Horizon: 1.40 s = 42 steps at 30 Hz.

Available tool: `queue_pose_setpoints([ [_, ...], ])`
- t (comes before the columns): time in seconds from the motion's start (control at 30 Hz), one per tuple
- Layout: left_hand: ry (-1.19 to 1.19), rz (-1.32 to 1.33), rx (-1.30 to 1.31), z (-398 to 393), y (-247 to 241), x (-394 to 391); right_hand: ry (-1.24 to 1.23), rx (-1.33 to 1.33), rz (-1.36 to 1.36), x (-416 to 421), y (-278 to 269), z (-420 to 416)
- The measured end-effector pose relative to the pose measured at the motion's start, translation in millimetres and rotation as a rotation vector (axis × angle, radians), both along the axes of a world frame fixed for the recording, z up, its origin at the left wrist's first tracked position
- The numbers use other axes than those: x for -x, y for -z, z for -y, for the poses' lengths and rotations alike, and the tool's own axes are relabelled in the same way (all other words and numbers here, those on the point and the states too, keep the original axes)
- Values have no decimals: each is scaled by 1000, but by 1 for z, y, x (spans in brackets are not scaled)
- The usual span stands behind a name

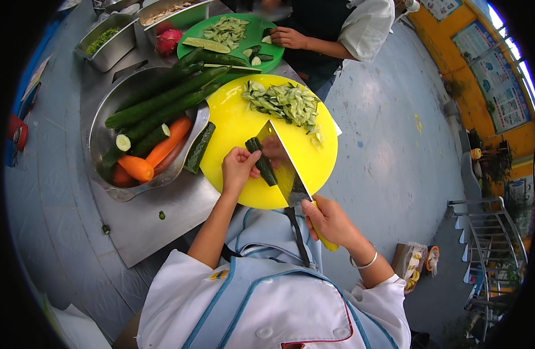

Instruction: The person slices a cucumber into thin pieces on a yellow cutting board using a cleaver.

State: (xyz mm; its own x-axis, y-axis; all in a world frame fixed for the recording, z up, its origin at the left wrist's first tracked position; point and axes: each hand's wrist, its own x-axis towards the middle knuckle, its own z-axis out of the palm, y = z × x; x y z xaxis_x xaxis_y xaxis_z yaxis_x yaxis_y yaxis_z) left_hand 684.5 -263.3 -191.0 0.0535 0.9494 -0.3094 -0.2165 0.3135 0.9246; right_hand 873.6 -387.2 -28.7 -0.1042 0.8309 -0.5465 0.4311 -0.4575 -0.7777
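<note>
My left hand [240,169] grips a dark green cucumber piece [262,162] with thumb and fingers, on the round yellow cutting board [224,104]. The yellow handle of a broad-bladed cleaver [285,168] is in my right hand [328,220]; its blade stands just right of the piece and mirrors my left hand. A pile of sliced cucumber [289,102] lies on the far part of the board. Another cucumber piece [200,147] rests along the board's left edge, beside the steel bowl.
A steel bowl [119,194] of whole cucumbers [163,102] and carrots [141,168] stands left. Beyond are a green board [274,50] with cut cucumber, a dragon fruit [168,41] and steel pans [112,43]. A co-worker's hand [289,37] touches cucumber on the green board.
</note>
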Motion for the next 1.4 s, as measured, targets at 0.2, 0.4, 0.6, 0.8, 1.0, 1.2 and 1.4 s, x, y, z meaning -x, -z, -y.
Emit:
queue_pose_setpoints([
  [0.2, 43, 20, -2, -1, -2, 2, -25, 26, 71, 10, -8, -6],
  [0.4, 40, 3, -1, 1, -2, 1, -132, -144, 260, 18, 14, -9],
  [0.6, 70, 17, -2, -3, 1, 3, 29, 48, 74, 19, 47, -73],
  [0.8, 43, -530, -158, 4, -25, -15, -17, -31, 68, -25, 42, -82],
  [1.0, 133, -1022, -606, 34, -17, -39, 23, -325, 346, -52, -1, -67],
  [1.2, 148, -1020, -843, 27, -37, 36, -94, -646, 639, -54, 26, -39],
  [1.4, 240, -813, -960, -23, -109, 30, -305, -802, 976, -42, 82, -42],
])
